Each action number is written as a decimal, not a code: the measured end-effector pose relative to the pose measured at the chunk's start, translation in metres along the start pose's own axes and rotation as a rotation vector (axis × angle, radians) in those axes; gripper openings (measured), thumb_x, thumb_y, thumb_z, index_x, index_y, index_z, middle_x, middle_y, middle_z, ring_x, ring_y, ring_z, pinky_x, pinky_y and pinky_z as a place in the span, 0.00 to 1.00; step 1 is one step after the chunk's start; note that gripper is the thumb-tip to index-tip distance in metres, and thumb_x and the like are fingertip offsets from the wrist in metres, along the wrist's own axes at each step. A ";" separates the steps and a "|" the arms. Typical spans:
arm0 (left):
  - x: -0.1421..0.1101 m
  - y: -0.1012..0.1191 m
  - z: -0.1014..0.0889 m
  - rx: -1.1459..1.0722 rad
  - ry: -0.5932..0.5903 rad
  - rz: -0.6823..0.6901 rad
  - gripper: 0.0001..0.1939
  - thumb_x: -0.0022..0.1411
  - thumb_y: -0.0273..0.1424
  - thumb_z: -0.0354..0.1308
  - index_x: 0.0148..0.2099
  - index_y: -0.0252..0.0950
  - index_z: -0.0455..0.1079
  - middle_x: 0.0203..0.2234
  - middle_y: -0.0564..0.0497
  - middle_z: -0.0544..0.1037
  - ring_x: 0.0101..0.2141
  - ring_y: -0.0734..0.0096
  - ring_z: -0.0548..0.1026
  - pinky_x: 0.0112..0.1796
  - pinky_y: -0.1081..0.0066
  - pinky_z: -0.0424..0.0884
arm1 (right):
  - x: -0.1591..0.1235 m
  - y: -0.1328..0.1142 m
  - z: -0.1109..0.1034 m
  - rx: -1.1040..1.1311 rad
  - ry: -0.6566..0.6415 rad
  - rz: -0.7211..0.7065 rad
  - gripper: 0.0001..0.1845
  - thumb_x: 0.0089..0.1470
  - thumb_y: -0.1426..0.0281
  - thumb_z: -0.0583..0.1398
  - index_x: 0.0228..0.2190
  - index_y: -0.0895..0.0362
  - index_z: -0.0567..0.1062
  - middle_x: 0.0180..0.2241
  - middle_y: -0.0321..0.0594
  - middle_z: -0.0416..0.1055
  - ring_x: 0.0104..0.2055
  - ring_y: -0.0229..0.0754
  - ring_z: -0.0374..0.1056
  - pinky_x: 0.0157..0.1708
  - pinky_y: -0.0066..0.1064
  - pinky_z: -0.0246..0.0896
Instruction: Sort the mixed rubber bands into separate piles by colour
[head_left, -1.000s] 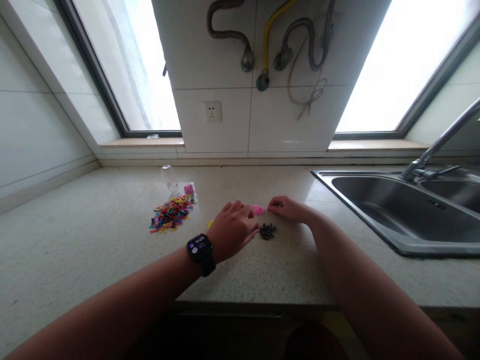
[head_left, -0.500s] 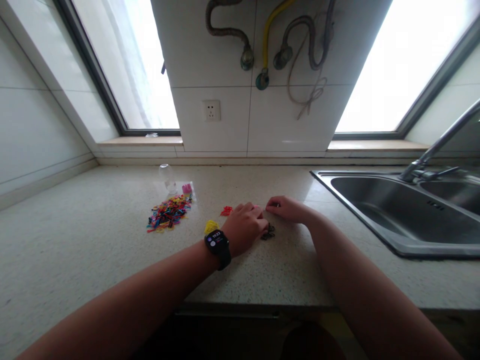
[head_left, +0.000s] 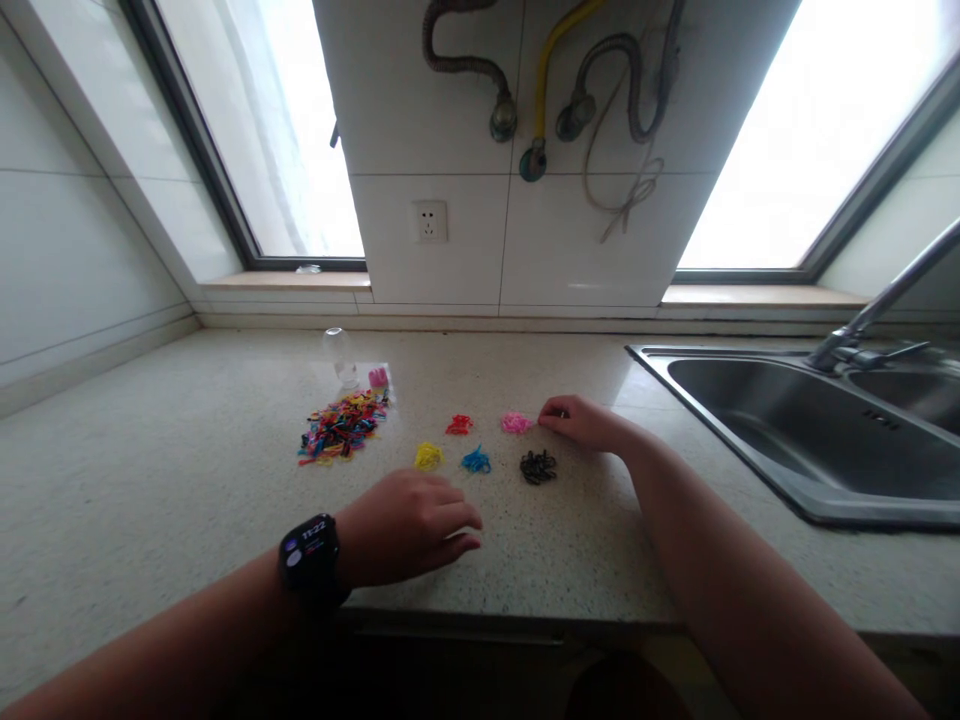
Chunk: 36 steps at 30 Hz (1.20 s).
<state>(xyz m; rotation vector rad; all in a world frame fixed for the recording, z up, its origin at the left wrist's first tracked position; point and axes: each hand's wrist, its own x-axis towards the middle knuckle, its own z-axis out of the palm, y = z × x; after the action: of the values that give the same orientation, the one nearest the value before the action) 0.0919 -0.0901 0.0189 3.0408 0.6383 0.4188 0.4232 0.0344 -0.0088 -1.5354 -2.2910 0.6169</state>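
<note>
My left hand (head_left: pixel 409 525) hovers near the counter's front edge, fingers stretched out and holding nothing; a black watch (head_left: pixel 310 555) is on that wrist. At the right edge of a small pile of pink rubber bands (head_left: pixel 516 423), my right hand (head_left: pixel 579 422) has its fingertips pinched together; whatever they hold is hidden. Nearby lie separate little piles of red bands (head_left: pixel 459 425), yellow bands (head_left: pixel 429 457), blue bands (head_left: pixel 475 459) and black bands (head_left: pixel 538 467). Further left sits a larger heap of mixed-colour bands (head_left: pixel 343 428).
Behind the mixed heap stand a clear bottle (head_left: pixel 341 358) and a small pink object (head_left: pixel 378 377). A steel sink (head_left: pixel 787 500) with a faucet (head_left: pixel 862 320) is set into the counter at right. Hoses and a socket (head_left: pixel 430 221) are on the wall.
My left hand has moved left and toward the front edge, away from the pink and black piles, uncovering the blue pile. My right hand stays by the pink pile. The view has shifted slightly.
</note>
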 end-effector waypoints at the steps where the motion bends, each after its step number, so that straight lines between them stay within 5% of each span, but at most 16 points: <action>1: -0.006 -0.001 0.001 -0.006 -0.013 -0.011 0.12 0.72 0.37 0.49 0.40 0.38 0.69 0.29 0.53 0.75 0.29 0.70 0.71 0.30 0.68 0.59 | 0.000 0.000 0.000 -0.001 0.001 0.006 0.15 0.57 0.61 0.58 0.36 0.58 0.79 0.35 0.44 0.78 0.35 0.42 0.70 0.35 0.31 0.61; 8: -0.026 -0.007 0.017 -0.078 -0.113 -0.029 0.21 0.74 0.39 0.42 0.28 0.37 0.59 0.21 0.53 0.70 0.24 0.72 0.67 0.26 0.67 0.54 | -0.001 -0.001 -0.001 0.003 -0.002 0.020 0.15 0.57 0.61 0.57 0.36 0.58 0.79 0.34 0.43 0.78 0.34 0.42 0.69 0.34 0.31 0.60; 21: -0.025 -0.007 0.023 -0.020 -0.099 0.003 0.18 0.70 0.37 0.47 0.27 0.37 0.61 0.21 0.54 0.73 0.23 0.73 0.68 0.25 0.66 0.51 | -0.005 -0.007 -0.002 -0.031 0.010 0.015 0.16 0.57 0.60 0.57 0.34 0.58 0.78 0.32 0.42 0.76 0.32 0.41 0.68 0.32 0.31 0.59; 25: -0.025 -0.008 0.024 -0.020 -0.089 0.006 0.18 0.70 0.37 0.47 0.27 0.37 0.62 0.21 0.54 0.73 0.23 0.73 0.69 0.25 0.66 0.51 | -0.004 -0.016 -0.004 -0.028 0.123 -0.023 0.16 0.58 0.59 0.56 0.33 0.58 0.76 0.27 0.39 0.73 0.29 0.39 0.64 0.30 0.30 0.57; 30: -0.024 -0.010 0.025 -0.019 -0.077 0.013 0.17 0.70 0.37 0.48 0.28 0.37 0.62 0.21 0.54 0.73 0.22 0.74 0.69 0.25 0.66 0.52 | 0.006 -0.058 -0.006 0.016 0.257 -0.139 0.16 0.59 0.59 0.55 0.34 0.58 0.76 0.27 0.37 0.71 0.28 0.37 0.63 0.29 0.29 0.56; 36: -0.025 -0.009 0.024 -0.015 -0.075 0.020 0.17 0.69 0.37 0.48 0.28 0.37 0.63 0.21 0.54 0.74 0.22 0.73 0.70 0.24 0.67 0.53 | 0.040 -0.145 0.015 -0.160 0.122 -0.347 0.10 0.59 0.67 0.57 0.35 0.57 0.77 0.31 0.39 0.77 0.30 0.36 0.67 0.32 0.28 0.55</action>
<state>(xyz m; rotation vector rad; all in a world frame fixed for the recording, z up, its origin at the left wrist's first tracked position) 0.0726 -0.0902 -0.0111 3.0344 0.5986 0.3068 0.2861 0.0206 0.0536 -1.1579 -2.4763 0.2464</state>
